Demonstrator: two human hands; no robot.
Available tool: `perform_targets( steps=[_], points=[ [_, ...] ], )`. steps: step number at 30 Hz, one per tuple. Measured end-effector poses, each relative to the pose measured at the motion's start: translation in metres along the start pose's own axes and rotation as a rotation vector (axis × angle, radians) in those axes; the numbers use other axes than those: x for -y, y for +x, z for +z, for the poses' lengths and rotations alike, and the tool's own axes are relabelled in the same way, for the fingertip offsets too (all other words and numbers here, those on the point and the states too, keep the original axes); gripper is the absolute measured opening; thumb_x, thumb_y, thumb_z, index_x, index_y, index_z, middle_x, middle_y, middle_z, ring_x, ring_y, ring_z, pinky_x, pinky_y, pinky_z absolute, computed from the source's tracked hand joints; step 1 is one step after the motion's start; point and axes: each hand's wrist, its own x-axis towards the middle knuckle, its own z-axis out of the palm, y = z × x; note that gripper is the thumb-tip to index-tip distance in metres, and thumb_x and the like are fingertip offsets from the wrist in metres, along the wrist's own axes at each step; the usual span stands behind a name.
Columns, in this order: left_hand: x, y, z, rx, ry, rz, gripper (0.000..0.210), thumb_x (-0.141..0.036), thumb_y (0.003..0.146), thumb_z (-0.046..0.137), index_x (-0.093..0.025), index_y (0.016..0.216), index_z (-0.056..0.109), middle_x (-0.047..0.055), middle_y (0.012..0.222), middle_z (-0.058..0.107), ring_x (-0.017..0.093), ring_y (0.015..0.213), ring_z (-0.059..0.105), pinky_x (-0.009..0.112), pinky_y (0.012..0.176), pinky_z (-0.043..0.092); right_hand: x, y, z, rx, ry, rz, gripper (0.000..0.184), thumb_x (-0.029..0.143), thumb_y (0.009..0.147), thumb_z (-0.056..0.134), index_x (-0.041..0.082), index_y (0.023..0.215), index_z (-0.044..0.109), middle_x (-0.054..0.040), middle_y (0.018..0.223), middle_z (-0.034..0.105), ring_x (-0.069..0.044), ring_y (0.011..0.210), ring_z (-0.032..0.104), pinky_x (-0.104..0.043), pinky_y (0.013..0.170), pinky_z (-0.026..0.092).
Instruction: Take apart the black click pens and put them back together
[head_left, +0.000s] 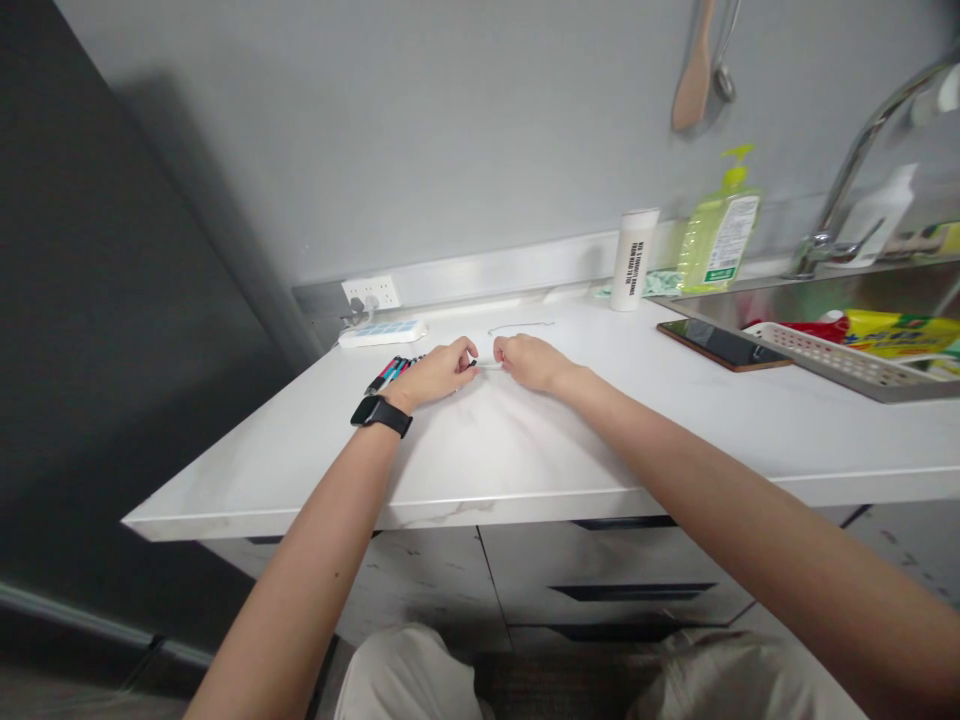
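Over the middle of the white countertop [480,440] my two hands face each other, a short gap apart. My left hand [442,372], with a black watch on its wrist, is closed in a pinch at the black end of a slim white pen-like item [489,366]. The fingers of my right hand [531,362] are closed on the item's other, white end. Much of it is hidden by the fingers, so its exact kind is unclear. Several pens [390,374] with black, pink and teal parts lie beside my left hand, partly covered by it. Behind the hands rests a thin bent strand [521,326].
A power strip [382,333] lies below a wall socket [371,293]. Toward the right stand a white tube [634,262] and a green pump bottle [718,235]. A dark phone [721,345] lies near the sink [787,300], which holds a white basket [840,352].
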Motion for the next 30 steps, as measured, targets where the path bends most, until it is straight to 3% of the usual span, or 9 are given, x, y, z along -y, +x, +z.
perform_targets(
  steps=[4, 7, 10, 13, 21, 30],
  points=[
    [-0.001, 0.002, -0.001, -0.106, -0.066, -0.010, 0.026, -0.032, 0.081, 0.056, -0.018, 0.103, 0.055, 0.002, 0.083, 0.064, 0.014, 0.074, 0.059, 0.026, 0.070, 0.044, -0.005, 0.009, 0.003, -0.226, 0.218, 0.034, 0.021, 0.007, 0.085, 0.048, 0.014, 0.098, 0.064, -0.0131, 0.106, 0.068, -0.020, 0.102, 0.062, -0.028, 0.088, 0.043],
    [-0.003, 0.003, -0.005, -0.160, -0.044, 0.006, 0.018, -0.029, 0.082, 0.054, -0.018, 0.095, 0.060, 0.004, 0.091, 0.067, 0.016, 0.082, 0.060, 0.027, 0.077, 0.045, -0.004, 0.015, 0.002, -0.364, 0.613, 0.162, 0.011, 0.011, 0.084, 0.049, 0.016, 0.083, 0.058, -0.0075, 0.090, 0.070, -0.016, 0.082, 0.067, -0.026, 0.077, 0.047],
    [-0.004, 0.003, -0.007, -0.171, -0.023, 0.011, 0.019, -0.028, 0.085, 0.048, -0.017, 0.094, 0.061, 0.004, 0.089, 0.069, 0.016, 0.080, 0.061, 0.027, 0.077, 0.044, 0.000, 0.017, -0.003, -0.375, 1.089, 0.232, 0.006, 0.012, 0.082, 0.050, 0.018, 0.081, 0.048, -0.0029, 0.081, 0.069, -0.012, 0.067, 0.067, -0.024, 0.066, 0.048],
    [-0.006, 0.002, -0.008, -0.174, -0.051, -0.004, 0.021, -0.025, 0.086, 0.045, -0.017, 0.095, 0.061, 0.003, 0.084, 0.069, 0.014, 0.075, 0.060, 0.026, 0.075, 0.044, 0.004, 0.014, -0.008, -0.345, 1.326, 0.192, 0.012, 0.012, 0.078, 0.053, 0.019, 0.080, 0.043, -0.0018, 0.080, 0.070, -0.011, 0.069, 0.067, -0.023, 0.067, 0.048],
    [-0.007, 0.001, -0.008, -0.165, -0.073, -0.024, 0.018, -0.026, 0.085, 0.047, -0.017, 0.093, 0.061, 0.002, 0.081, 0.069, 0.013, 0.070, 0.058, 0.024, 0.070, 0.043, 0.005, 0.016, -0.007, -0.424, 1.278, 0.119, 0.011, 0.019, 0.079, 0.053, 0.020, 0.083, 0.042, -0.0033, 0.086, 0.071, -0.010, 0.070, 0.066, -0.023, 0.066, 0.049],
    [-0.014, 0.001, -0.009, -0.132, -0.099, -0.024, 0.020, -0.030, 0.083, 0.049, -0.017, 0.092, 0.061, 0.002, 0.079, 0.068, 0.013, 0.070, 0.059, 0.024, 0.069, 0.043, 0.008, 0.014, -0.005, -0.287, 1.258, 0.115, 0.007, 0.013, 0.078, 0.054, 0.017, 0.083, 0.050, -0.0030, 0.083, 0.069, -0.010, 0.070, 0.063, -0.019, 0.059, 0.047]
  ],
)
